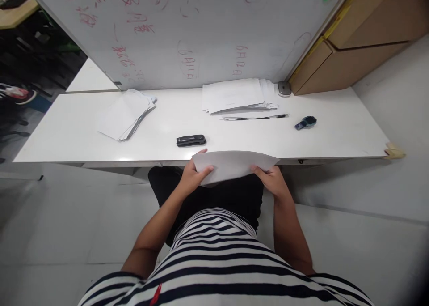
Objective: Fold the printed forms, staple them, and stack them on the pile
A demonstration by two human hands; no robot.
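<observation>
Between my two hands a white sheet of paper point(234, 165) is held at the desk's front edge, bowed along its length. My left hand point(194, 175) grips its left end, thumb on top. At the other end my right hand point(272, 178) pinches the paper the same way; the fingers beneath are hidden. Whether it is one sheet or more, I cannot tell. Just beyond my left hand a black stapler point(191, 140) lies on the white desk point(161, 149).
A fanned stack of papers point(125, 113) lies at left, another paper stack point(234, 95) by the whiteboard point(214, 28). Near it are a thin black-and-white strip point(254, 117), a dark watch point(305, 122) and a grey round-topped device point(284, 88). Cardboard boxes point(335, 64) stand at right.
</observation>
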